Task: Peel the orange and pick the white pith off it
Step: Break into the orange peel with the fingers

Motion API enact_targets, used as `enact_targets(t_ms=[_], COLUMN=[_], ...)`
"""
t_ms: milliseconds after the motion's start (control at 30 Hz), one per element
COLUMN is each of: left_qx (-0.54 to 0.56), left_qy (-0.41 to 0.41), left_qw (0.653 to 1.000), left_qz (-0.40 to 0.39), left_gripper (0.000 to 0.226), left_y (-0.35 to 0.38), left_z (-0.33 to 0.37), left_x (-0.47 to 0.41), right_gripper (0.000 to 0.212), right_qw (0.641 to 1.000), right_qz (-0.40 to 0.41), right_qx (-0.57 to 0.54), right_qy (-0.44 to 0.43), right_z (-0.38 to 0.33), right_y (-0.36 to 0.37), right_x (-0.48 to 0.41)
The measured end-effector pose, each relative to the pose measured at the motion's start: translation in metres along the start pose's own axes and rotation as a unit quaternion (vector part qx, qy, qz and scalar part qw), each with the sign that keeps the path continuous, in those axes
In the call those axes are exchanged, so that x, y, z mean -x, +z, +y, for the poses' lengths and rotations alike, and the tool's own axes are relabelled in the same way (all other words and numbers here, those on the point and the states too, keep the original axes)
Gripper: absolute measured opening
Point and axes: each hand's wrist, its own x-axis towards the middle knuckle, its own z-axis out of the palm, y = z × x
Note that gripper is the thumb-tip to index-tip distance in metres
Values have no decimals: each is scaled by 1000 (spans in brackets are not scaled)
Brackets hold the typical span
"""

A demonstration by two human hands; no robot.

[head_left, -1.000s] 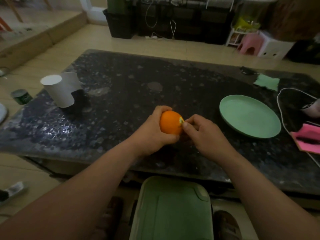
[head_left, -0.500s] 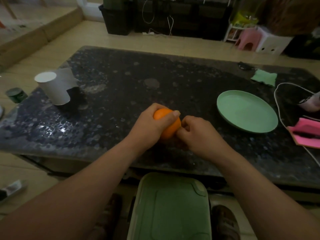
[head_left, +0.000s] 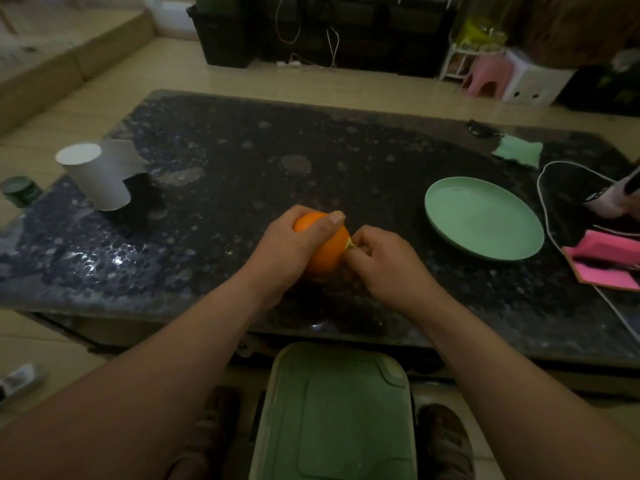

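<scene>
An orange (head_left: 327, 251) with its peel nearly whole is held just above the dark speckled table (head_left: 242, 161), near its front edge. My left hand (head_left: 287, 247) grips it from the left, thumb lying over the top. My right hand (head_left: 384, 261) is curled at the orange's right side, its fingertips pinching a small lifted bit of peel where pale rind shows. The far side of the orange is hidden behind my fingers.
A green plate (head_left: 485, 218) lies to the right. A white paper cup (head_left: 95, 176) stands at the left. A pink object (head_left: 609, 263), a white cable (head_left: 550, 209) and a green cloth (head_left: 517, 150) sit at the right. A green lidded bin (head_left: 336, 414) stands below the table edge.
My left thumb slid over the top of the orange and turned it. My right fingertips stayed at its right side and now pinch the torn spot of peel.
</scene>
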Motion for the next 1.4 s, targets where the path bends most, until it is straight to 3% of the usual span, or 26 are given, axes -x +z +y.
enact_targets(t_ms=[167,267,467,700,867,1000,1067,1200,1267,1400], left_qx=[-58,-83,-41,19,66,33,6,46,34,-81], left_qy=[10,48,82,40,29,47,32,-75,-94,-14], left_qw=[998,995,995,999,997,998,999,992,992,997], left_qz=[-10,10,36,12,8,-6,-26,-90,-74,3], left_gripper=[45,41,33,55,54,48,43,27,31,31], left_y=[3,9,8,1,-1,-3,-6,-11,-8,2], left_z=[-2,-3,1,1,-1,-1,1,11,10,1], left_x=[-1,2,3,-2,-5,-7,-7,-5,-4,-2], right_gripper=[24,24,26,23,27,31,29,26,24,27], right_qw=[996,996,999,999,988,999,998,981,967,957], right_qz=[-49,-38,32,7,-28,-51,-19,40,13,-46], right_qx=[73,81,14,-52,-138,2,43,173,241,279], right_qy=[-5,-8,-39,-4,56,10,-28,-77,-86,-64], right_z=[3,3,4,2,-1,-1,-1,-3,-7,-10], right_y=[-6,-7,3,1,2,-8,-11,-11,-9,-6], right_x=[0,0,-2,-4,-7,-10,-9,-7,-5,-4])
